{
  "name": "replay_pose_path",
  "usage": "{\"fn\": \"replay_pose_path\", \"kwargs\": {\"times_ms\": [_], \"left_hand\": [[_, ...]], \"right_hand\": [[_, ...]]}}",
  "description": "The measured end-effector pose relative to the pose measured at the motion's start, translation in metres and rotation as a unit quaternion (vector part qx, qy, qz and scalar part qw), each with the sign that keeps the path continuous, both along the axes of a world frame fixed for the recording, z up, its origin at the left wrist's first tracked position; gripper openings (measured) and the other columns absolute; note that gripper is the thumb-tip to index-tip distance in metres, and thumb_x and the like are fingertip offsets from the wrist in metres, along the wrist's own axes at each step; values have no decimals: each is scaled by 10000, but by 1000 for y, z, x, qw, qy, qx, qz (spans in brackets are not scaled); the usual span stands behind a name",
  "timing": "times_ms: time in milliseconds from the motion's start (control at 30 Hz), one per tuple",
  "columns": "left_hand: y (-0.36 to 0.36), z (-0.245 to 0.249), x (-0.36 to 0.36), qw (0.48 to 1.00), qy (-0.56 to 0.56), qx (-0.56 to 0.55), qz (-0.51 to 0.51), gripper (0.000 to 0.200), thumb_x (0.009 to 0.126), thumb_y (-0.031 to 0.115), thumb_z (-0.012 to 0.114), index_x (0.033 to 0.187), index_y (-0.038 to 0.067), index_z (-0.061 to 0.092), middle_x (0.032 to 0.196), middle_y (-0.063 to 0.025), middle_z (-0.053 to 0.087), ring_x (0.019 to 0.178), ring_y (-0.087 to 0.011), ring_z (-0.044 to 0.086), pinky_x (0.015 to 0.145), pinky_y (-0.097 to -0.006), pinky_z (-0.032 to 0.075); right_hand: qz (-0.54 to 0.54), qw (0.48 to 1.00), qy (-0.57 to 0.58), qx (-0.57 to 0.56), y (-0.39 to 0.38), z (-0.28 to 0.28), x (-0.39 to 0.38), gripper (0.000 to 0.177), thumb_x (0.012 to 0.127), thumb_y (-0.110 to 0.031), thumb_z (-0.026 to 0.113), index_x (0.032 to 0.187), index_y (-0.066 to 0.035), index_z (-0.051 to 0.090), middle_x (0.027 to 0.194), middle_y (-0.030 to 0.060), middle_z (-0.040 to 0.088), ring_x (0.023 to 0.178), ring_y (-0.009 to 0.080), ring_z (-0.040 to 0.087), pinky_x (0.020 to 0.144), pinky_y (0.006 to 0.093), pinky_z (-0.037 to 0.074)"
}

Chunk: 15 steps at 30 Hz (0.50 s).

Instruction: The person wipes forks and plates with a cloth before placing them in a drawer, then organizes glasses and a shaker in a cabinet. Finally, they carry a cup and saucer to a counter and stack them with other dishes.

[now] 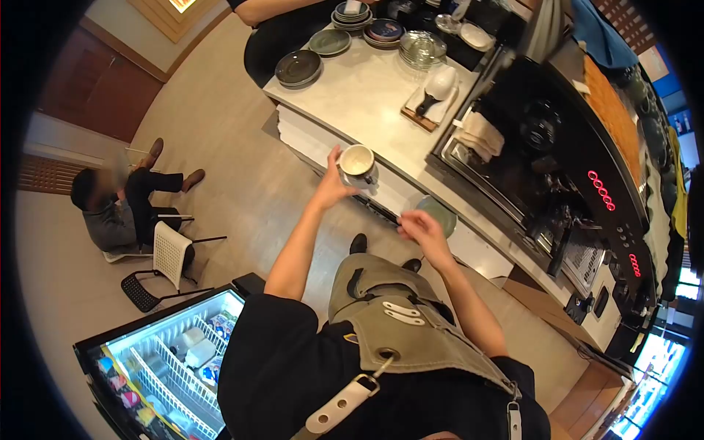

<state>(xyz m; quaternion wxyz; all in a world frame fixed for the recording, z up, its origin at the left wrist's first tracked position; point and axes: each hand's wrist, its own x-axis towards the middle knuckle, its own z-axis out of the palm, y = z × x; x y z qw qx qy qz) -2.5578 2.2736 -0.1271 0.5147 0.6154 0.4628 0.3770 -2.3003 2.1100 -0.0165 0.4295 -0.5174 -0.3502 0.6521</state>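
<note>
My left hand [335, 185] is closed around the edge of a saucer [368, 180] with a cup [357, 160] on it. The cup is pale inside with a dark outer side, and something cream-coloured shows within. To the right, my right hand [425, 233] has its fingers curled with thumb and forefinger together. Whether anything small is between them I cannot make out. Just behind that hand, a pale green plate [440, 213] lies below the counter edge, partly covered by the fingers.
The counter [352, 103] carries stacked plates [299, 68], glass dishes [422, 48] and a white scoop-like item on a tray [431, 93]. A black espresso machine [557, 139] stands right. A lit display fridge [172, 359] is lower left; a seated person [117, 213] is beyond.
</note>
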Motion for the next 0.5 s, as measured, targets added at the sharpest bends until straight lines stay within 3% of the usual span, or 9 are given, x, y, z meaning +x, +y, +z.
{"fn": "replay_pose_path", "kwargs": {"times_ms": [133,233,333,500], "left_hand": [[5,0,6,999,-1,34,9,1196,565,76,920,1522,60,204,1456,-201,467,1352,-326,480,1110,-406,411],[8,13,11,1000,0,9,6,1103,581,66,905,1483,79,270,1374,-183,551,1290,-318,547,1066,-400,452],[10,14,12,1000,6,-10,15,1056,598,51,889,1470,84,294,1357,-183,563,1273,-319,562,1035,-401,472],[-5,21,11,1000,-4,3,20,998,617,31,868,1454,76,326,1333,-175,572,1249,-333,575,1007,-402,483]], "right_hand": [[-52,993,-107,27,90,-57,-56,402,1029,-372,580,1237,-29,561,1050,73,623,898,153,641,774,287,558],[-74,985,-66,-144,121,-61,-77,498,1030,-475,531,1319,-71,490,988,73,588,837,171,641,690,294,573],[-46,984,-57,-159,127,-65,-82,552,1024,-539,496,1386,-126,434,1012,77,550,778,173,631,626,300,579],[-64,988,-15,-141,118,-60,-84,575,1035,-543,470,1466,-173,386,1097,86,500,800,175,622,704,325,594]]}}
